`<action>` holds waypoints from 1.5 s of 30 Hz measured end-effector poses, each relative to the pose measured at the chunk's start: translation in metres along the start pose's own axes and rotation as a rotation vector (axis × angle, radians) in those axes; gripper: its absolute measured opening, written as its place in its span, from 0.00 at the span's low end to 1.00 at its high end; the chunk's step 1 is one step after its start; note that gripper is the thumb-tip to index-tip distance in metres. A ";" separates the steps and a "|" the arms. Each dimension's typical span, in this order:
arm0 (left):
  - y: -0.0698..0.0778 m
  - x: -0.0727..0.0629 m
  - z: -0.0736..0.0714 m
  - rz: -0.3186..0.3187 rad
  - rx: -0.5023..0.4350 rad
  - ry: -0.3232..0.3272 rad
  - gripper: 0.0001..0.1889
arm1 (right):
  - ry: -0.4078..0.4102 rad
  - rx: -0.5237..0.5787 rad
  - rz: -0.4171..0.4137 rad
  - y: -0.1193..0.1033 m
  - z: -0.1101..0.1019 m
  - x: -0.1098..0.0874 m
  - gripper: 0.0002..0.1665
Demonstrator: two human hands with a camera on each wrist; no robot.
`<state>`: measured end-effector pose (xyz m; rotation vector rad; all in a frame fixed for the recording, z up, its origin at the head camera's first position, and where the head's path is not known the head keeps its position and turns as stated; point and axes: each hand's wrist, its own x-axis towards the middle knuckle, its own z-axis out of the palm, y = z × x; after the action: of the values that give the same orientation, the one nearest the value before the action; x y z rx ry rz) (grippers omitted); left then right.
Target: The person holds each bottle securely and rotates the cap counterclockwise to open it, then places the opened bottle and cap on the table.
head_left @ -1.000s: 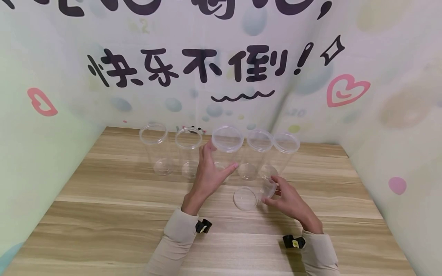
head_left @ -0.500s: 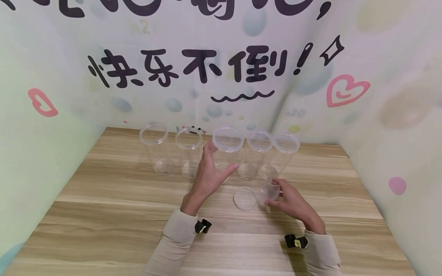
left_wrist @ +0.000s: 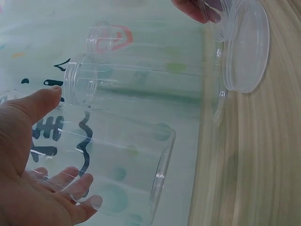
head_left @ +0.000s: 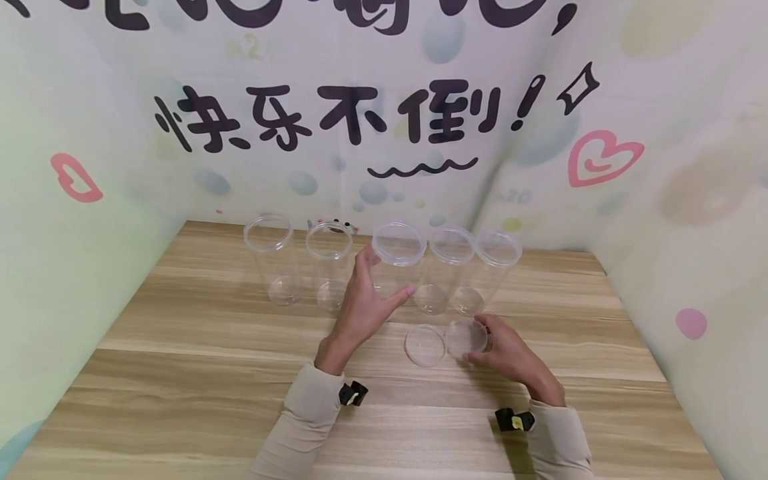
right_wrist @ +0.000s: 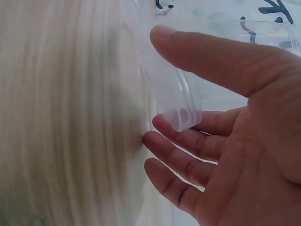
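My left hand (head_left: 367, 303) grips a clear plastic jar (head_left: 397, 267), the middle one of a row. In the left wrist view, this jar's base (left_wrist: 162, 174) stands off the wooden tabletop, with the thumb on one side and the fingers on the other. With thumb and fingertips, my right hand (head_left: 510, 350) pinches the right edge of a round translucent lid (head_left: 467, 339), which looks level just above or on the table. Beside it on the left lies another round lid (head_left: 425, 345). The right wrist view shows the lid's rim (right_wrist: 176, 101) between thumb and fingers.
Two clear jars, a far-left jar (head_left: 276, 267) and its neighbour (head_left: 329, 267), stand left of my left hand. To the right stand two more, a nearer jar (head_left: 447, 267) and an outer jar (head_left: 493, 267). A printed backdrop (head_left: 300, 180) rises behind the table (head_left: 210, 413).
The lid in my right hand has gone from tilted to level, beside the other lid. My right hand has shifted slightly right and toward me; the left hand has barely moved.
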<state>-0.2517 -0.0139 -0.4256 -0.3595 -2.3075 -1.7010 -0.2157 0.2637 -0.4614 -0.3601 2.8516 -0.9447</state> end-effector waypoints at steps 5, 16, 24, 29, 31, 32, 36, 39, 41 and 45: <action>0.000 0.000 0.000 -0.007 0.013 -0.010 0.52 | 0.016 -0.009 -0.020 0.002 0.003 0.002 0.43; -0.002 -0.001 0.003 0.018 0.058 -0.016 0.51 | 0.047 -0.075 -0.033 0.004 0.008 0.002 0.41; -0.001 -0.001 0.001 0.043 0.094 -0.044 0.51 | 0.030 -0.089 -0.017 0.003 0.009 0.001 0.41; -0.002 -0.003 0.000 0.060 0.110 -0.053 0.52 | 0.013 -0.088 0.004 -0.001 0.007 0.000 0.48; -0.002 -0.003 0.000 0.072 0.123 -0.057 0.51 | 0.003 -0.096 0.010 -0.006 0.003 -0.002 0.51; -0.001 -0.003 0.000 0.077 0.129 -0.060 0.51 | 0.003 -0.101 0.010 -0.009 0.000 -0.003 0.51; 0.001 -0.003 -0.002 0.092 0.154 -0.066 0.50 | 0.071 -0.074 -0.027 -0.029 -0.014 -0.008 0.46; 0.002 -0.003 -0.002 0.101 0.170 -0.067 0.50 | 0.226 -0.021 -0.093 -0.046 -0.022 -0.009 0.38; 0.002 -0.003 -0.003 0.105 0.182 -0.069 0.49 | 0.353 0.014 -0.150 -0.056 -0.024 -0.008 0.35; 0.003 -0.002 -0.003 0.122 0.204 -0.074 0.49 | 0.547 0.083 -0.267 -0.073 -0.025 -0.007 0.38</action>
<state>-0.2481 -0.0163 -0.4223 -0.5172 -2.4297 -1.4029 -0.2004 0.2232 -0.3972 -0.5593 3.2867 -1.3950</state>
